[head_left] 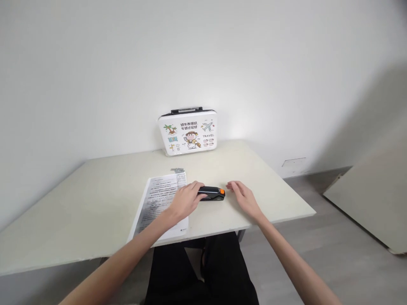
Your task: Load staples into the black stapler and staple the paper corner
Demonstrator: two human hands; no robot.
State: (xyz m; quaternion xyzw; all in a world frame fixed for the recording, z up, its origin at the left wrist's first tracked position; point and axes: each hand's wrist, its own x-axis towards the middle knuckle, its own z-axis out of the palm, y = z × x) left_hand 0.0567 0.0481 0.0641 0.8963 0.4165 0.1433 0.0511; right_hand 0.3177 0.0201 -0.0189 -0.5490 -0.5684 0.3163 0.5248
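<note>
A black stapler (212, 192) with an orange end piece lies on the table, its orange end pointing right. My left hand (187, 198) is wrapped round the stapler's left end and hides that part. Just to the right of the orange end, my right hand (242, 197) rests by the tabletop with fingers slightly curled and apart, holding nothing. Under my left wrist lie printed sheets of paper (154, 201). Beyond their top edge sit small grey strips (178, 170), which look like staples.
A white case (188, 133) with cartoon prints and a black handle stands upright at the back of the pale table (95, 203), close to the wall. A wall plate (294, 162) shows low on the right. A pale panel (375, 203) stands on the floor at far right.
</note>
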